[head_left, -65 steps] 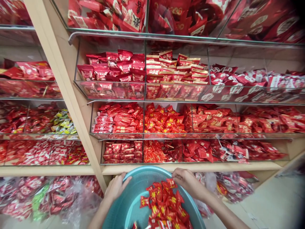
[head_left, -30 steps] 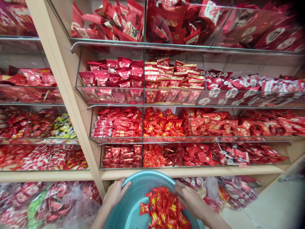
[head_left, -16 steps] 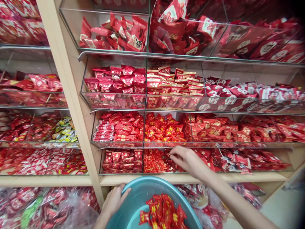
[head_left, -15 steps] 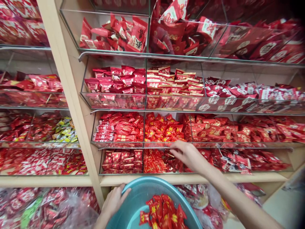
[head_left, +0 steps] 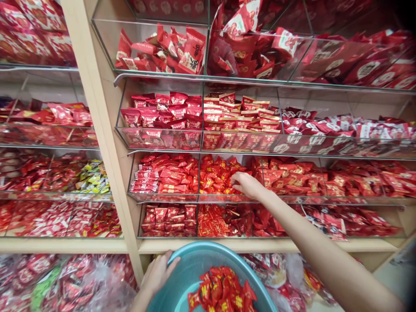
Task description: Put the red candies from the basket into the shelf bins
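Observation:
My left hand holds the left rim of a teal plastic basket, its thumb over the edge. Inside the basket lies a heap of red-wrapped candies with yellow lettering. My right hand reaches over the clear front panel into a shelf compartment of similar red candies. Its fingers are loosely bent and a little apart, pointing down at the candies, and no candy shows in them. The fingertips are partly hidden, so contact with the candies is unclear.
Clear dividers and front panels split the shelves into bins of red packets. A wooden upright separates the left shelving. Below the wooden ledge lie plastic bags of packets.
My right hand has moved up and forward, from in front of the panel to over the candies in the bin. My left hand stays on the basket's rim. The view has shifted slightly.

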`<state>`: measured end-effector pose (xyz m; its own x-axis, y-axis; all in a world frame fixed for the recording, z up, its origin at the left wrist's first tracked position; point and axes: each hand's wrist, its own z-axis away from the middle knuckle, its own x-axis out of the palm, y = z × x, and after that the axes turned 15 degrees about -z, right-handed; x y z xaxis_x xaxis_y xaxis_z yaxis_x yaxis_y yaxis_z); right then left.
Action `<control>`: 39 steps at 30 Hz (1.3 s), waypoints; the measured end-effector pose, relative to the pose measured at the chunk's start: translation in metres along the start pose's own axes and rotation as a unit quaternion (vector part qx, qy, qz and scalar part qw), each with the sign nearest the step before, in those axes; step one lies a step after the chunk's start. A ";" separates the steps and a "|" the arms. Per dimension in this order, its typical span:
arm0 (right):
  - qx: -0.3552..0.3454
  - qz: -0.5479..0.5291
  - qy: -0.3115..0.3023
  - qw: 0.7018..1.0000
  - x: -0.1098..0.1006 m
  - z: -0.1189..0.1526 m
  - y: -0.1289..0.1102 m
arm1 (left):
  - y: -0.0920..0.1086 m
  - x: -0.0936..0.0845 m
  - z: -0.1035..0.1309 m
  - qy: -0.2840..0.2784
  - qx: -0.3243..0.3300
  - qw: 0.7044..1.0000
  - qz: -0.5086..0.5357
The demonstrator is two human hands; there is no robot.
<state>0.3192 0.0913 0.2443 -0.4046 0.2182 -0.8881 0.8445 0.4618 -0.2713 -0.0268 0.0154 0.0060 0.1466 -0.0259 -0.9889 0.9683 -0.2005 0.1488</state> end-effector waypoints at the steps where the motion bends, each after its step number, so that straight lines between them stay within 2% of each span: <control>1: -0.002 0.007 -0.002 1.000 0.000 0.000 0.000 | 0.000 0.000 0.000 -0.001 0.002 1.000 0.002; 7: -0.022 0.051 -0.005 0.998 0.001 -0.001 -0.002 | 0.002 -0.002 0.001 -0.002 -0.004 1.000 0.000; 11: -0.044 0.031 0.001 0.999 -0.001 -0.002 -0.001 | 0.002 -0.003 0.001 -0.016 -0.012 1.000 -0.004; 19: -0.075 -0.063 0.100 0.990 -0.026 0.003 -0.002 | 0.002 -0.003 0.000 -0.012 -0.002 1.000 -0.004; 24: -0.098 -0.109 0.157 0.977 -0.050 0.028 -0.032 | 0.004 -0.006 0.000 -0.029 -0.015 0.999 -0.010; 27: -0.103 -0.142 0.154 0.972 -0.050 0.055 -0.055 | 0.004 -0.006 0.000 -0.030 -0.009 0.999 -0.008; 29: -0.091 -0.177 0.127 0.972 -0.035 0.075 -0.065 | 0.004 -0.005 0.000 -0.031 -0.005 0.999 -0.006; 32: -0.049 -0.240 0.043 0.969 0.008 0.105 -0.069 | 0.003 -0.003 -0.001 -0.027 -0.001 1.000 -0.005; 36: 0.014 -0.294 -0.084 0.952 0.075 0.143 -0.057 | 0.002 -0.003 -0.001 -0.015 0.001 1.000 -0.003; 39: 0.054 -0.296 -0.127 0.945 0.110 0.165 -0.045 | 0.003 -0.004 0.000 -0.020 -0.003 1.000 0.001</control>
<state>0.2950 -0.0475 0.0977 -0.7322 -0.2707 -0.6249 0.5323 0.3449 -0.7731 -0.0243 0.0152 0.0102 0.1406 -0.0657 -0.9879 0.9693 -0.1941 0.1508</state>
